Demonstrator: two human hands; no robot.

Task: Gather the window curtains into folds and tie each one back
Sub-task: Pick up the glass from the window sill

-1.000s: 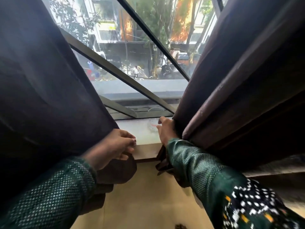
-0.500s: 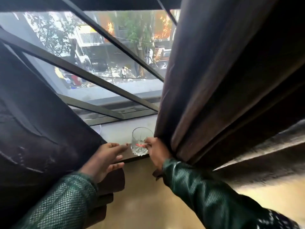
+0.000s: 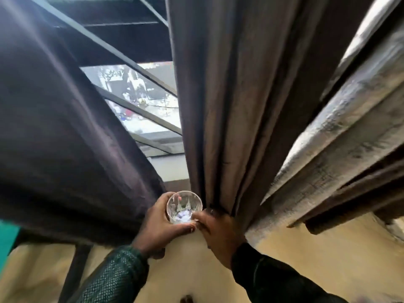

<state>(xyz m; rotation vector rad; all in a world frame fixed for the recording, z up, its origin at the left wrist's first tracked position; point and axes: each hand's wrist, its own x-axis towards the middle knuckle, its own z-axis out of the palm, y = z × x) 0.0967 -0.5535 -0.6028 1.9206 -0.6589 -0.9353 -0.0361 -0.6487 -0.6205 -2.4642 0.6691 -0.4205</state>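
Home room, upper floor, at a window. Dark brown curtains hang either side: left curtain (image 3: 65, 132), right curtain (image 3: 229, 95) in long folds. Window (image 3: 140, 101) has slanted metal bars; through it a street seen from above, blurred, with vehicles. Pale sill (image 3: 172, 169) below the glass. Plain cream wall (image 3: 196, 259) under the sill. A drinking glass (image 3: 184, 207) held at sill height fits domestic use. Rough grey wall edge (image 3: 328, 149) beside the right curtain.

Below me the pale window sill (image 3: 172, 167) shows bare between the 2 curtains; beneath lies the beige floor (image 3: 306, 259).
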